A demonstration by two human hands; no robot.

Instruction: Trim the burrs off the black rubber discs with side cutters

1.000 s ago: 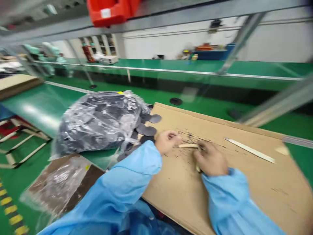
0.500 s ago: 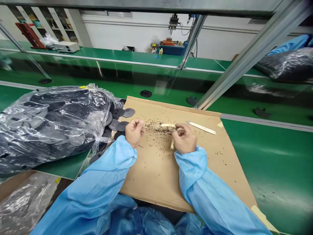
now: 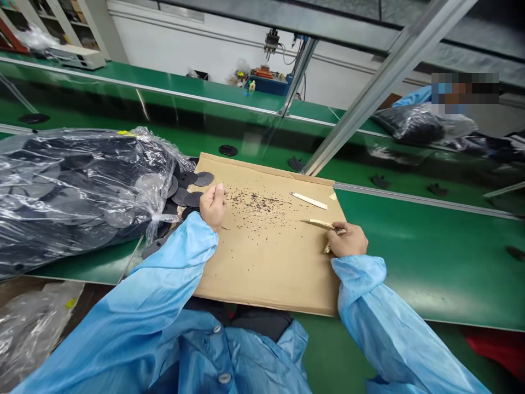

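Note:
My left hand (image 3: 213, 207) is closed in a pinch at the left side of a brown cardboard sheet (image 3: 279, 273); whatever it holds, if anything, is too small to make out. Beside it lie several flat black discs (image 3: 204, 179). Over the sheet's right edge, my right hand (image 3: 348, 239) is closed around a cream-coloured tool (image 3: 320, 223) with a thin pointed tip aimed left. A second pale end of it shows below the fingers; its exact kind is unclear. Many tiny black bits (image 3: 260, 203) are scattered between the hands. Behind them lies a slim white strip-like tool (image 3: 309, 200).
A large clear plastic bag (image 3: 82, 191) full of black discs stands at the left. Metal posts (image 3: 348, 109) rise behind the sheet. Single black parts (image 3: 228, 150) sit along the green surface at the back. Another plastic bag (image 3: 410, 123) lies at far right.
My right hand has moved right with the cream-coloured tool, away from the black bits to the sheet's right edge. My left hand keeps its pinch near the discs. The view has shifted.

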